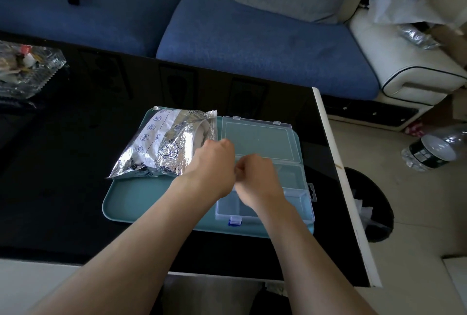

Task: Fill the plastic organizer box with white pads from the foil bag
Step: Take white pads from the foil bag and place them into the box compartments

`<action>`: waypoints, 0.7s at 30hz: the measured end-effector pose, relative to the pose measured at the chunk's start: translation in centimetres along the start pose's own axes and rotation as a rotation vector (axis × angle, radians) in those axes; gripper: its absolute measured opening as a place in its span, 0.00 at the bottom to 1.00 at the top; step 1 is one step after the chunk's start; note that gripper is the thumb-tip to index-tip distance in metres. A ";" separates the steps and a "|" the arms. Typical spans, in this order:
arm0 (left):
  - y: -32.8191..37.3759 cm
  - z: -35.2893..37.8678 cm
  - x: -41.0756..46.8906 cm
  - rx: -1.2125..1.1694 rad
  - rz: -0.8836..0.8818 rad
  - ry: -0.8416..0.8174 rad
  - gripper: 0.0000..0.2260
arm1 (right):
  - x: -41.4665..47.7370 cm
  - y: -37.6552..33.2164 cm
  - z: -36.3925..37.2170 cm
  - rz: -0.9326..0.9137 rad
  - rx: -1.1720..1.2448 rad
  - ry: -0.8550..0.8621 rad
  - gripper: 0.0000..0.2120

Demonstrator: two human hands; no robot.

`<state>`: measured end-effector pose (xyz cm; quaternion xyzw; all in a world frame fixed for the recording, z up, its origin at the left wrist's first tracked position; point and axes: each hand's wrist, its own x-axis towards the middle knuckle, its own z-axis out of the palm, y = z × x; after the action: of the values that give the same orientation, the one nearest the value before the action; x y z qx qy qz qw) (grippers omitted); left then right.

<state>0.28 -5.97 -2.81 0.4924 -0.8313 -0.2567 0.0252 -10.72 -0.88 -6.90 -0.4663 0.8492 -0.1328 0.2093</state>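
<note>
A crinkled silver foil bag [161, 145] lies on the left half of a teal tray [141, 201], its mouth facing right. Something white [203, 132] shows inside the mouth. The clear plastic organizer box [295, 195] sits on the tray's right half with its lid [257, 137] folded back flat. The compartments I can see hold nothing. My left hand [213, 163] hovers just right of the bag's mouth, over the box's left edge. My right hand [259, 178] is close beside it above the box. Both show their backs with fingers curled under, and what they hold is hidden.
The tray sits on a glossy black table [75, 163] whose white right edge [338, 175] is close to the box. A glass dish [27, 72] stands at the far left. Behind is a blue sofa [252, 36]. A plastic bottle [434, 147] lies on the floor at right.
</note>
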 end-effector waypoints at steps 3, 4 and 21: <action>0.4 -1.2 0.0 -0.082 0.062 0.213 0.11 | -0.7 -0.4 -0.4 -0.046 -0.103 -0.061 0.10; 0.3 -1.4 0.2 -0.103 0.108 0.304 0.11 | -0.9 -0.5 -0.6 -0.065 -0.119 -0.061 0.08; -5.1 -2.7 1.0 0.059 -0.194 0.437 0.08 | -2.8 -4.2 -2.1 -0.155 -0.347 0.003 0.12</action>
<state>4.70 -9.89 -2.98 0.6142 -0.7621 -0.1212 0.1653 -7.24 -0.67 -2.62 -0.5594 0.8211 -0.0006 0.1135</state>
